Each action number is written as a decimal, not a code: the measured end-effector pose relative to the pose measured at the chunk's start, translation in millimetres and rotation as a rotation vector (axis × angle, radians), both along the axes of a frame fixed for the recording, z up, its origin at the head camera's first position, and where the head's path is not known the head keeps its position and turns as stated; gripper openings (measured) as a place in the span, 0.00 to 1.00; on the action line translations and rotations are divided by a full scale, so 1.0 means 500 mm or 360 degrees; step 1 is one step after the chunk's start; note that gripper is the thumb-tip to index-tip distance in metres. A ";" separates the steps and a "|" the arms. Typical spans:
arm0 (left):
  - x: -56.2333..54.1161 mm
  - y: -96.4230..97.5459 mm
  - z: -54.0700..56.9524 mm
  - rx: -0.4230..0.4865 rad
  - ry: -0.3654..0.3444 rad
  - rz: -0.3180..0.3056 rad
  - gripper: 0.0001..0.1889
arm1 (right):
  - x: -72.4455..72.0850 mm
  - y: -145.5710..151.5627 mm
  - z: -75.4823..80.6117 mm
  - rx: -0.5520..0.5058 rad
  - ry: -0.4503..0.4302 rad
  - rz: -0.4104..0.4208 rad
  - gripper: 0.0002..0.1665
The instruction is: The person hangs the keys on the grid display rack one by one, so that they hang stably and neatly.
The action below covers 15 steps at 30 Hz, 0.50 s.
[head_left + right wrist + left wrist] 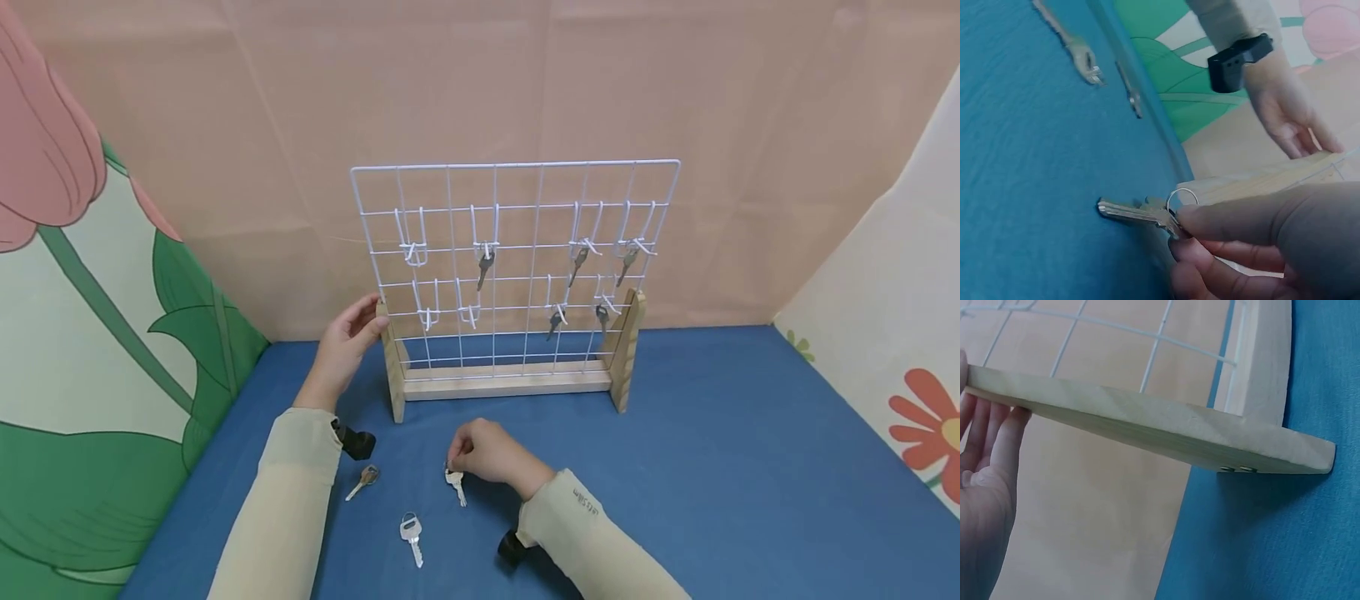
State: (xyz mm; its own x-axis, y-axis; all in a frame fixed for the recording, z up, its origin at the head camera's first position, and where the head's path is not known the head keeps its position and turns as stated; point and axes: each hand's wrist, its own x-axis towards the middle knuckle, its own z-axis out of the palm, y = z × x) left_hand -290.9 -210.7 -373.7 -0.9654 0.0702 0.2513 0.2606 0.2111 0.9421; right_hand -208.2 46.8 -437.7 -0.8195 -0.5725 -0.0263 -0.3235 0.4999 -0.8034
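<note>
My left hand (342, 346) holds the upper end of the left wooden side panel (392, 367) of a white wire-grid rack (516, 167). In the left wrist view its fingers (980, 425) lie at the panel's top end. Thumb and fingers of my right hand (491, 454) pinch a silver key (1132, 212) near its head, beside its small split ring (1183, 190); the blade points down close over the blue cloth. Two more keys lie on the cloth: a brass-toned one (363, 482) near my left wrist and a silver one (412, 533) in front.
Several keys hang on the rack's white hooks, including one key (486, 265) in the upper row and another (556, 321) in the lower row. Hooks at the left (412, 250) hold nothing. Blue cloth (735, 467) covers the table; a tan backdrop (480, 83) rises behind.
</note>
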 end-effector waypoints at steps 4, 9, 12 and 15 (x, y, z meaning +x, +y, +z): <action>0.000 0.005 -0.001 0.0010 -0.0002 0.0002 0.33 | -0.005 0.009 0.005 -0.0046 0.0041 -0.0026 0.08; 0.002 0.003 -0.003 0.0027 -0.0004 0.0018 0.33 | -0.007 0.012 0.020 -0.0120 0.0134 -0.0156 0.07; 0.002 0.004 -0.005 0.0037 0.0004 0.0033 0.33 | -0.009 0.018 0.033 -0.0151 0.0204 -0.0237 0.06; -0.001 0.008 -0.004 0.0043 0.0016 0.0026 0.33 | -0.015 0.031 0.045 -0.0153 0.0281 -0.0321 0.05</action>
State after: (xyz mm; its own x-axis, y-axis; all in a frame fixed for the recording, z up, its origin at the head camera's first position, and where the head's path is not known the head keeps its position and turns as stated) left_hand -291.5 -206.6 -375.9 -0.9637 0.0473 0.2629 0.2671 0.1897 0.9448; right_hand -215.5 62.4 -415.3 -0.9041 -0.3906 0.1734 -0.3644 0.4925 -0.7903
